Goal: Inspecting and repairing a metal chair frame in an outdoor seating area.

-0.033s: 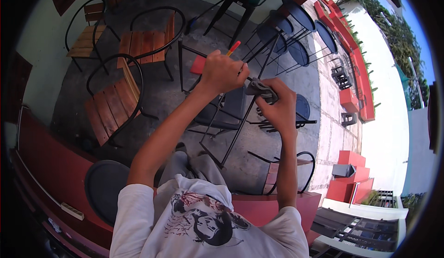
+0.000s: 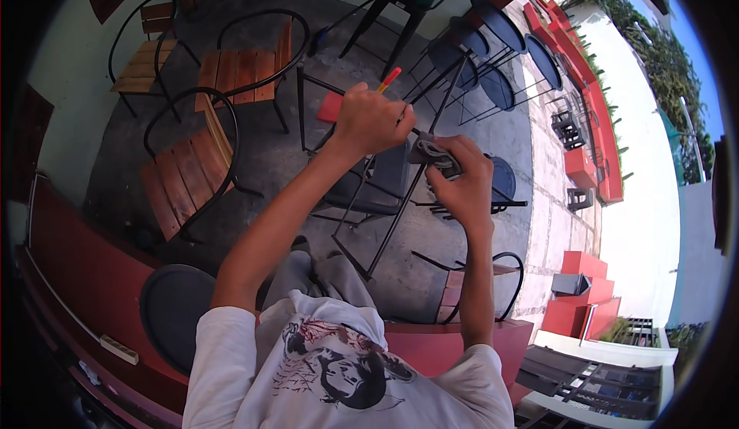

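Note:
My left hand (image 2: 373, 123) is closed in a fist around a slim tool with a red and yellow handle (image 2: 390, 79), whose end sticks up past the knuckles. Its working end is hidden. In my right hand (image 2: 464, 175) a folded grey cloth (image 2: 433, 154) is pinched between thumb and fingers. The cloth lies against a thin black metal frame (image 2: 400, 212), near where its bars meet. This frame stands tilted in front of me, and my left fist is close beside the same joint. Whether that fist also grips a bar, I cannot tell.
Slatted wooden chairs (image 2: 185, 175) with black hoops stand to the left. Behind the frame is a dark chair seat (image 2: 369, 186). Round dark tables (image 2: 499, 23) stand far right. A red ledge (image 2: 439, 352) runs close to me, with a round dark tray-like top (image 2: 178, 313) at left.
My right hand has shifted slightly down and toward me, with the cloth tilted a little more. The left hand stays in place.

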A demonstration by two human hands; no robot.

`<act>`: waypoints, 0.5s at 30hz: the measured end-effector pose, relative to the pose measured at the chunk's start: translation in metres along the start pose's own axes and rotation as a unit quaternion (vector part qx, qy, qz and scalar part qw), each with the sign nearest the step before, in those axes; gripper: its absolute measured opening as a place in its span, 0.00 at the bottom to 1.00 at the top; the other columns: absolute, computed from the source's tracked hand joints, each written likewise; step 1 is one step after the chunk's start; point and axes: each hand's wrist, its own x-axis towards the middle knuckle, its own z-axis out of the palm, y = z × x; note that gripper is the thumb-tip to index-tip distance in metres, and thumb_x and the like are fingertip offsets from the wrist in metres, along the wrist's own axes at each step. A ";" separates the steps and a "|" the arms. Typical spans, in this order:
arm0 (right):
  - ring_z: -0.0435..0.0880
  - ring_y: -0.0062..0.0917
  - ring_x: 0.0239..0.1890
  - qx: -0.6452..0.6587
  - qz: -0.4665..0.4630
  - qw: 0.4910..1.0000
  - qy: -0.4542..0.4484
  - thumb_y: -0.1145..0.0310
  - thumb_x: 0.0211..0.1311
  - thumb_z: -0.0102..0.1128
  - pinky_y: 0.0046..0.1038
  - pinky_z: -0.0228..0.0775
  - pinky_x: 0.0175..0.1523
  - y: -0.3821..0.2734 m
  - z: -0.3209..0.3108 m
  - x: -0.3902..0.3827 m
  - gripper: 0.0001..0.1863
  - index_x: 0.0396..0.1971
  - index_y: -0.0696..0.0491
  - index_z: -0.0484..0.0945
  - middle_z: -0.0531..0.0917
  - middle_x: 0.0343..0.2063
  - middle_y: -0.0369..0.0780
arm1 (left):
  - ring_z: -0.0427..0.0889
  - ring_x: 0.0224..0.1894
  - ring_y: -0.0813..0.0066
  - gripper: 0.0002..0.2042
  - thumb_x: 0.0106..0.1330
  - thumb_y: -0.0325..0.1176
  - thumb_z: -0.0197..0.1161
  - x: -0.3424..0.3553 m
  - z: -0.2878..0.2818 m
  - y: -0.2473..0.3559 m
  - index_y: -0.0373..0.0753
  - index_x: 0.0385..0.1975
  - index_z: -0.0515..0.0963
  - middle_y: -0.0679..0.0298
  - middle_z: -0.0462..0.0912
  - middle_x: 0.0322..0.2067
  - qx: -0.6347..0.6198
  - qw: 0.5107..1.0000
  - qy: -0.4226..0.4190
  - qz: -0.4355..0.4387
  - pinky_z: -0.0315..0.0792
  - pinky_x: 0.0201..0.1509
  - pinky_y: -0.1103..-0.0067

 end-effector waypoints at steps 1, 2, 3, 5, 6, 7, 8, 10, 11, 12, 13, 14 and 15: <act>0.84 0.28 0.28 -0.019 -0.087 0.996 0.012 0.78 0.44 0.61 0.24 0.74 0.37 0.001 0.002 -0.010 0.15 0.36 0.59 0.81 0.84 0.28 0.43 | 0.75 0.13 0.60 0.17 0.60 0.39 0.58 -0.001 -0.003 0.000 0.40 0.11 0.79 0.58 0.74 0.08 0.001 1.000 0.000 -0.003 0.67 0.30 0.68; 0.84 0.27 0.29 0.006 -0.045 0.999 -0.015 0.78 0.44 0.61 0.25 0.74 0.37 -0.003 -0.001 -0.021 0.16 0.38 0.59 0.82 0.84 0.29 0.43 | 0.75 0.14 0.61 0.16 0.61 0.38 0.59 -0.001 -0.006 0.000 0.41 0.12 0.80 0.60 0.74 0.09 0.004 1.000 -0.018 -0.001 0.66 0.29 0.69; 0.84 0.27 0.29 0.008 -0.045 0.999 -0.016 0.78 0.44 0.61 0.25 0.74 0.37 -0.008 -0.004 -0.032 0.16 0.38 0.59 0.82 0.84 0.29 0.43 | 0.75 0.15 0.62 0.15 0.61 0.37 0.59 -0.001 -0.010 0.000 0.42 0.13 0.80 0.61 0.75 0.10 0.007 0.999 -0.035 0.004 0.65 0.28 0.69; 0.85 0.27 0.32 0.017 0.030 0.994 -0.104 0.79 0.43 0.60 0.25 0.75 0.40 -0.021 -0.011 -0.045 0.17 0.39 0.60 0.82 0.85 0.31 0.43 | 0.75 0.14 0.61 0.15 0.61 0.38 0.59 -0.003 -0.013 -0.002 0.42 0.12 0.79 0.61 0.75 0.10 0.007 0.999 -0.032 0.007 0.65 0.29 0.69; 0.85 0.27 0.35 0.028 0.061 0.985 -0.158 0.81 0.44 0.59 0.25 0.75 0.43 -0.029 -0.021 -0.044 0.18 0.39 0.61 0.82 0.85 0.34 0.45 | 0.75 0.14 0.60 0.16 0.61 0.38 0.59 -0.002 -0.012 -0.001 0.41 0.12 0.79 0.61 0.74 0.09 0.001 0.999 -0.029 0.015 0.65 0.29 0.69; 0.85 0.27 0.35 0.029 0.062 0.986 -0.155 0.81 0.44 0.59 0.25 0.75 0.43 -0.028 -0.020 -0.042 0.18 0.39 0.61 0.82 0.85 0.34 0.45 | 0.75 0.14 0.60 0.16 0.61 0.38 0.59 -0.002 -0.013 -0.002 0.41 0.12 0.79 0.61 0.74 0.09 0.000 0.999 -0.031 0.018 0.65 0.29 0.69; 0.85 0.27 0.36 0.054 0.013 0.994 -0.097 0.81 0.44 0.58 0.24 0.75 0.43 -0.027 -0.017 -0.034 0.18 0.40 0.61 0.82 0.85 0.36 0.45 | 0.74 0.14 0.59 0.16 0.61 0.38 0.59 -0.002 -0.014 -0.002 0.41 0.11 0.79 0.60 0.74 0.09 0.001 0.999 -0.028 0.016 0.65 0.29 0.68; 0.85 0.28 0.38 0.055 -0.040 0.998 0.001 0.83 0.45 0.55 0.26 0.76 0.44 -0.025 -0.014 -0.015 0.20 0.42 0.60 0.82 0.84 0.39 0.45 | 0.74 0.13 0.59 0.17 0.61 0.38 0.59 0.000 -0.012 0.002 0.41 0.11 0.79 0.60 0.73 0.08 -0.004 0.999 -0.028 0.020 0.65 0.29 0.68; 0.85 0.28 0.38 0.053 -0.036 0.998 0.005 0.83 0.45 0.55 0.26 0.76 0.44 -0.023 -0.012 -0.009 0.20 0.42 0.60 0.82 0.84 0.39 0.45 | 0.74 0.13 0.58 0.17 0.62 0.39 0.58 0.001 -0.010 0.004 0.41 0.11 0.79 0.60 0.73 0.08 0.004 0.999 -0.035 0.019 0.66 0.29 0.68; 0.85 0.30 0.38 0.040 -0.011 0.999 -0.023 0.84 0.46 0.54 0.27 0.76 0.44 -0.021 -0.011 -0.001 0.20 0.42 0.60 0.82 0.84 0.39 0.45 | 0.73 0.13 0.58 0.18 0.63 0.39 0.58 0.003 -0.008 0.003 0.41 0.11 0.80 0.59 0.73 0.08 0.014 0.999 -0.040 0.018 0.67 0.29 0.68; 0.85 0.32 0.38 0.027 0.015 0.998 -0.052 0.84 0.47 0.53 0.27 0.77 0.45 -0.021 -0.011 0.002 0.20 0.43 0.59 0.82 0.84 0.39 0.45 | 0.73 0.13 0.58 0.18 0.63 0.39 0.58 0.005 -0.005 0.004 0.41 0.11 0.80 0.59 0.73 0.08 0.012 0.999 -0.040 0.023 0.67 0.29 0.68; 0.84 0.36 0.39 -0.038 -0.047 0.997 -0.056 0.85 0.49 0.52 0.29 0.77 0.46 -0.016 -0.008 -0.001 0.20 0.43 0.58 0.82 0.84 0.38 0.44 | 0.73 0.13 0.57 0.19 0.64 0.40 0.57 0.006 -0.002 0.007 0.42 0.11 0.80 0.59 0.73 0.08 0.013 0.999 -0.030 0.026 0.67 0.30 0.68; 0.84 0.36 0.39 -0.031 -0.051 0.996 -0.060 0.85 0.49 0.52 0.29 0.77 0.46 -0.015 0.000 -0.003 0.20 0.43 0.58 0.82 0.84 0.38 0.44 | 0.73 0.12 0.57 0.19 0.64 0.40 0.57 0.003 0.000 0.000 0.42 0.11 0.80 0.59 0.72 0.07 0.026 0.999 -0.022 0.022 0.68 0.30 0.68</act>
